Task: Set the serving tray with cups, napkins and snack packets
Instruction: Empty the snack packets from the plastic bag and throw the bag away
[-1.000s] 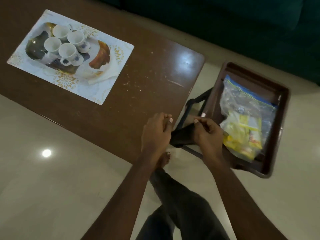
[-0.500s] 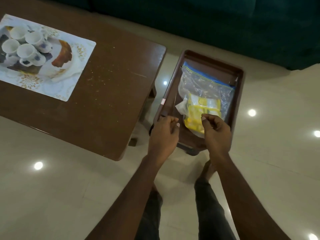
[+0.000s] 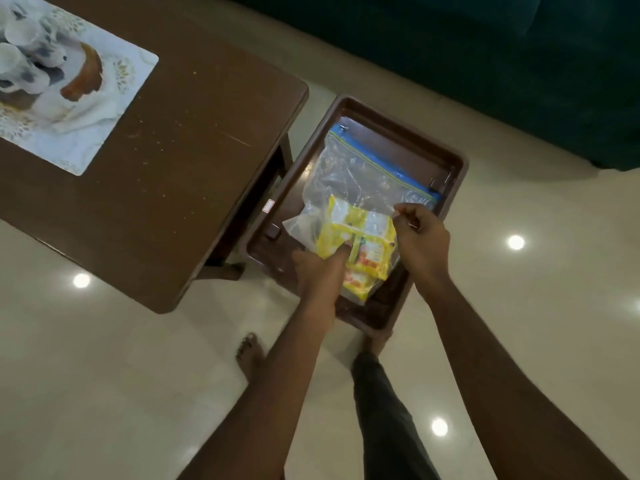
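A brown plastic tray [image 3: 446, 161] stands low beside the table, with a clear zip bag [image 3: 360, 174] lying in it. Yellow snack packets [image 3: 363, 233] show through the bag's near end. My left hand [image 3: 318, 271] presses on the packets at the bag's near edge. My right hand [image 3: 420, 240] pinches the bag's right side between thumb and fingers. White cups [image 3: 24, 60] sit blurred on a patterned serving tray [image 3: 86, 140] at the table's far left, beside a white napkin [image 3: 93, 112].
The dark wooden table [image 3: 194, 161] fills the left, its corner close to the brown tray. A dark green sofa [image 3: 485, 64] runs along the back. My bare feet [image 3: 249, 355] and trouser legs stand on the glossy tiled floor below the tray.
Both hands have gone from the brown tray's near rim forward onto the zip bag. The view has swung left to right, so the table and cups slid leftward.
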